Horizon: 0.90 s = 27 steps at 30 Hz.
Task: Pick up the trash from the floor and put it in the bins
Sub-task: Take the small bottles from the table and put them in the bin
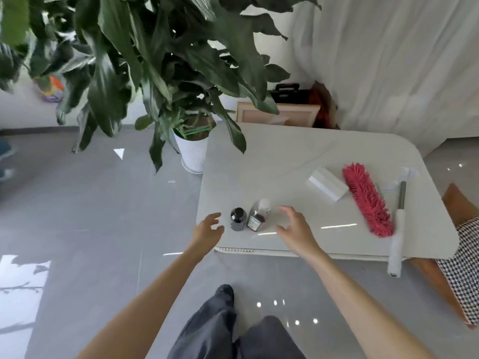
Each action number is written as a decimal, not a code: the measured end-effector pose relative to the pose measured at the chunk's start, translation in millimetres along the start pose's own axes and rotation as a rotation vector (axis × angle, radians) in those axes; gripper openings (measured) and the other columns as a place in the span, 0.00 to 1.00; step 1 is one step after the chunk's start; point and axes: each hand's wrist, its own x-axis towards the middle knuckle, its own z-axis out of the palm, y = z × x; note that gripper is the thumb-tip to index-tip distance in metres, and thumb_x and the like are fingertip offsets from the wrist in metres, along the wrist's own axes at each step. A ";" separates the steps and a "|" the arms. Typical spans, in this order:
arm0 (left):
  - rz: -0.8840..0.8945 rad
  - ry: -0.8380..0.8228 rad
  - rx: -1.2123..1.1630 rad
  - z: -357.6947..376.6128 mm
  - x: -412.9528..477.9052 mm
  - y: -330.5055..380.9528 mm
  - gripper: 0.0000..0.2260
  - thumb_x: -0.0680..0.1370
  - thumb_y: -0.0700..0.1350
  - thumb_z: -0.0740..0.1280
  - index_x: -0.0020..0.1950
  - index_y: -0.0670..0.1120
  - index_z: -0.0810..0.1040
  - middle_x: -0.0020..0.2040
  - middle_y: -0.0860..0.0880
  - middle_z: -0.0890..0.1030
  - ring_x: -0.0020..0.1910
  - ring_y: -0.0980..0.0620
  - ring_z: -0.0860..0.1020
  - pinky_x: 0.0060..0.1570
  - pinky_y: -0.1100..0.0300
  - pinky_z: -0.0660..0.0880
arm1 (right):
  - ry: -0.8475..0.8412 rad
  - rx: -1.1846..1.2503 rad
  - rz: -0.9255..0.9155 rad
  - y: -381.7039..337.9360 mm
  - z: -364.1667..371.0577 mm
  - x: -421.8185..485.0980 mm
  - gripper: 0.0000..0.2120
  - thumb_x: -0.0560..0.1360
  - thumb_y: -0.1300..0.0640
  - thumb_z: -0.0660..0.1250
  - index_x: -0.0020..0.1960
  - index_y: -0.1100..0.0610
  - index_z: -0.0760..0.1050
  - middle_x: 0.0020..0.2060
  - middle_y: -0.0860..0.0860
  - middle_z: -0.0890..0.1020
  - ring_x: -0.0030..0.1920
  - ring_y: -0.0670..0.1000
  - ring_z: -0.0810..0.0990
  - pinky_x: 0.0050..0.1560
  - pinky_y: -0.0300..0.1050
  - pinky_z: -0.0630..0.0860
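Our left hand (207, 230) and right hand (295, 230) were spread, empty, flanking the dark bottle (238, 219) and clear bottle (258, 216) near the table (285, 156) edge. Probably light, rigid, slick; we'd grip mid-body.

A home living room. A low white table (298, 156) stands on grey floor tiles (103, 203). A potted plant (193, 149) and curtain (388, 60) stand far.
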 end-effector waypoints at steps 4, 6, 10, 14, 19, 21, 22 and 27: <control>-0.013 -0.051 0.188 21.4 51.1 12.2 0.22 0.78 0.43 0.63 0.72 0.52 0.65 0.68 0.47 0.71 0.61 0.47 0.74 0.59 0.57 0.71 | -0.074 -0.130 -0.060 10.4 4.3 61.5 0.24 0.75 0.62 0.63 0.69 0.48 0.67 0.67 0.52 0.68 0.68 0.54 0.67 0.64 0.41 0.64; -0.025 -0.061 0.271 35.5 75.6 11.5 0.24 0.78 0.44 0.63 0.73 0.52 0.64 0.69 0.45 0.70 0.61 0.46 0.75 0.58 0.57 0.71 | -0.130 -0.206 -0.078 18.9 10.3 92.7 0.24 0.76 0.60 0.62 0.70 0.46 0.66 0.70 0.52 0.65 0.68 0.56 0.66 0.65 0.45 0.66; -0.041 -0.084 0.361 67.6 113.8 -1.1 0.26 0.77 0.43 0.65 0.74 0.52 0.62 0.70 0.43 0.66 0.62 0.45 0.73 0.58 0.59 0.70 | -0.258 -0.392 -0.135 35.1 23.7 136.4 0.25 0.77 0.59 0.60 0.71 0.43 0.63 0.75 0.52 0.56 0.69 0.59 0.64 0.62 0.50 0.69; -0.073 -0.024 0.392 97.2 141.5 -14.6 0.27 0.76 0.45 0.67 0.73 0.54 0.63 0.66 0.43 0.66 0.61 0.42 0.73 0.60 0.55 0.71 | -0.319 -0.524 -0.270 59.6 38.8 159.9 0.22 0.77 0.63 0.60 0.68 0.46 0.67 0.72 0.48 0.61 0.66 0.56 0.67 0.52 0.48 0.74; -0.052 0.098 0.479 120.3 162.2 -24.6 0.15 0.78 0.44 0.64 0.65 0.51 0.72 0.56 0.44 0.69 0.50 0.43 0.74 0.45 0.55 0.72 | -0.331 -0.569 -0.441 84.3 50.0 180.0 0.17 0.72 0.70 0.59 0.55 0.52 0.70 0.57 0.50 0.68 0.50 0.55 0.76 0.40 0.48 0.76; -0.049 0.122 0.501 121.9 162.7 -25.9 0.13 0.78 0.43 0.63 0.62 0.49 0.71 0.55 0.44 0.69 0.46 0.43 0.73 0.42 0.54 0.72 | -0.355 -0.534 -0.480 84.3 47.8 181.0 0.10 0.74 0.63 0.58 0.50 0.50 0.70 0.53 0.50 0.69 0.48 0.56 0.77 0.41 0.50 0.76; -0.058 0.135 0.497 121.7 159.3 -26.5 0.12 0.79 0.43 0.63 0.62 0.48 0.71 0.54 0.44 0.68 0.44 0.43 0.73 0.41 0.54 0.71 | -0.356 -0.527 -0.525 81.6 44.9 179.5 0.07 0.75 0.58 0.56 0.47 0.48 0.70 0.52 0.49 0.69 0.48 0.56 0.77 0.41 0.50 0.74; -0.154 0.266 0.342 104.6 110.3 -22.1 0.13 0.79 0.45 0.61 0.63 0.49 0.68 0.54 0.45 0.68 0.41 0.42 0.73 0.40 0.50 0.75 | -0.427 -0.596 -0.645 69.0 25.1 160.1 0.09 0.77 0.57 0.53 0.44 0.45 0.68 0.53 0.49 0.68 0.52 0.56 0.76 0.41 0.43 0.68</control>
